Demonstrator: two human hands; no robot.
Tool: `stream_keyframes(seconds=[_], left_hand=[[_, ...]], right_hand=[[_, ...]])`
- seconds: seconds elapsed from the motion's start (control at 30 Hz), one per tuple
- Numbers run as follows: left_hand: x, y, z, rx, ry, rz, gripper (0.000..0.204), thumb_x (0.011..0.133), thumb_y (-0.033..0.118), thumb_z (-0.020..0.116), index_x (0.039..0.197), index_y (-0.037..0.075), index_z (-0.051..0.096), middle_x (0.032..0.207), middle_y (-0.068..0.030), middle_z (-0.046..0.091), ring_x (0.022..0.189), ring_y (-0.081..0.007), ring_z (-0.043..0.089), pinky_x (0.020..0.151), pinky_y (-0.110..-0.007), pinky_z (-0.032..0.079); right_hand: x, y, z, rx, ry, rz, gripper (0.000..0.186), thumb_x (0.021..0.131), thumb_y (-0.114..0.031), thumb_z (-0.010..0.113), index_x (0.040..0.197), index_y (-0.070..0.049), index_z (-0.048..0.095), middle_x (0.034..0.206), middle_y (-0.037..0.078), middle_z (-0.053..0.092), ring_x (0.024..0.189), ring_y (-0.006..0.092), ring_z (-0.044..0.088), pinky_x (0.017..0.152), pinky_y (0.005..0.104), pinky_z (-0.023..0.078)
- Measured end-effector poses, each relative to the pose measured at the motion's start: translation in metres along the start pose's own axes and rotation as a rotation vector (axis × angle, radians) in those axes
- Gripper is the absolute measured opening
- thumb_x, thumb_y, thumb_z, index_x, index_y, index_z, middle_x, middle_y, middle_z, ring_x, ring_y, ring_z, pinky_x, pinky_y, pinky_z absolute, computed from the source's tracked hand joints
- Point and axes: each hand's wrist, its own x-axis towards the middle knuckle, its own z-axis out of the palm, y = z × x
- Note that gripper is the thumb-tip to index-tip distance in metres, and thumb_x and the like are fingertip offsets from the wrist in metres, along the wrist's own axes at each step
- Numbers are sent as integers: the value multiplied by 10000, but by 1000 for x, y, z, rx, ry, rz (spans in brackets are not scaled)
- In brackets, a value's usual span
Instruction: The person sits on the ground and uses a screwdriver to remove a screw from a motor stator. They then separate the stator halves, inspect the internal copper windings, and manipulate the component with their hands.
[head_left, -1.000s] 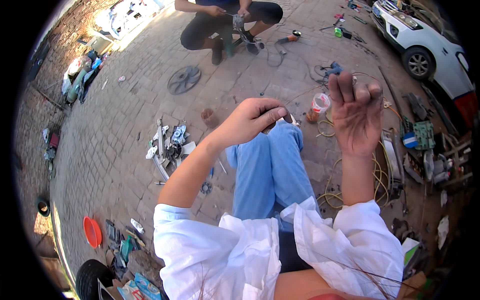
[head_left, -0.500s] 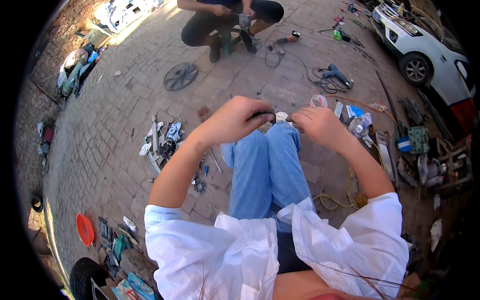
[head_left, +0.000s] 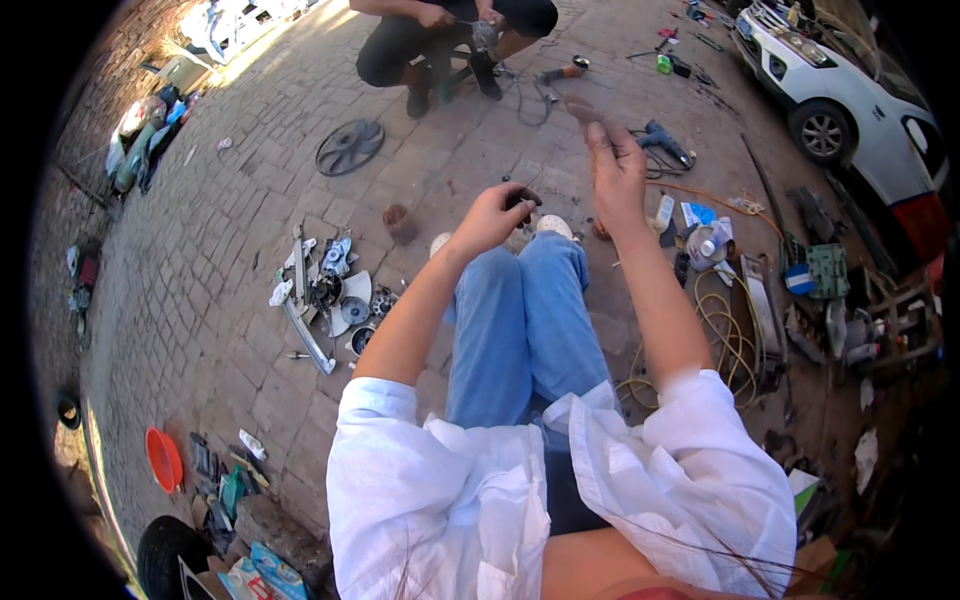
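Over my legs in blue jeans, my left hand is closed, fingertips blackened, on what looks like a thin wire that sticks up to the right. My right hand is raised beside it, higher and farther right, fingers stretched upward and slightly blurred at the tips, with no object visible in it. Past my right hand lies a blue power tool with a cord. Left of my knees is a pile of metal parts; a brown can stands above the pile.
A co-worker squats ahead, hands on a metal part. A black fan wheel lies on the paving. At right are a white car, a yellow hose and assorted parts; at lower left, a red basin and a tyre.
Since half a second ago, my right hand has lifted away from my left and its fingers have straightened. My left hand has shifted slightly upward, still closed.
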Motion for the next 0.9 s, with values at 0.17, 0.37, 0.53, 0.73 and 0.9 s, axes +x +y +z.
stream_keyframes(seconds=[0.17,0.37,0.53,0.73,0.9], left_hand=[[-8,-9,-16,223,-105,-49,230,946,162,571,1051,-26,655,828,-20,624,759,-101,537,701,-276,463],[-18,0,-51,243,-63,-80,255,951,196,578,1024,-32,668,795,-11,621,713,-93,503,651,-270,438],[-19,-10,-64,24,13,-40,277,960,237,582,1026,-16,676,846,-5,624,779,-78,513,710,-252,433],[-23,-51,-43,-72,-9,-77,332,1000,283,517,1076,-9,656,996,-36,650,940,-119,559,877,-281,439],[-19,-73,-22,-45,68,-65,232,959,207,557,1035,19,670,855,-36,640,818,-115,580,765,-291,472]], right_hand=[[-8,45,-24,-969,-420,-421,180,864,-58,568,1022,-8,640,1143,171,635,1197,311,541,1040,421,408],[-35,46,-23,-1084,-602,-298,148,889,-144,578,940,-10,615,1002,154,646,1034,325,592,881,433,469],[-41,36,-8,-579,-798,229,238,968,-228,525,1010,-5,599,897,120,615,816,280,577,739,387,466],[-34,53,19,801,-383,678,375,1021,-321,441,1025,19,599,1015,97,642,957,253,608,810,375,460],[-23,105,43,246,-88,369,450,1011,-391,429,1106,18,590,1171,176,603,1176,287,540,970,397,443]])
